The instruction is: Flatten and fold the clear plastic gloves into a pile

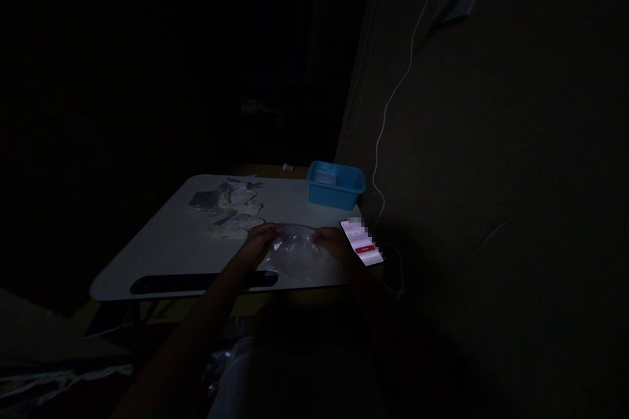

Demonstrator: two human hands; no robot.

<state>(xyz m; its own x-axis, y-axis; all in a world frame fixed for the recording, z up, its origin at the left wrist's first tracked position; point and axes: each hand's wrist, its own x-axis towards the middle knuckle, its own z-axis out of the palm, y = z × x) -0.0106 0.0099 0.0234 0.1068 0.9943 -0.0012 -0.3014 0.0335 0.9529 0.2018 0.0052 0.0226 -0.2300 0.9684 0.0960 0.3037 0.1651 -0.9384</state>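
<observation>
The scene is very dark. On a small white table (pixel 167 249) lies a clear plastic bag (pixel 293 252), held between both hands. My left hand (pixel 260 237) grips the bag's left edge with curled fingers. My right hand (pixel 333 242) pinches its right edge. What is inside the bag cannot be made out. A heap of pale gloves and small clear packets (pixel 233 209) lies on the table just beyond my left hand.
A lit phone (pixel 362 242) lies at the table's right edge beside my right hand. A blue plastic tub (pixel 336 184) stands at the back right. A white cable (pixel 393 98) hangs down the wall from a charger. A dark slot handle (pixel 204 283) runs along the front edge.
</observation>
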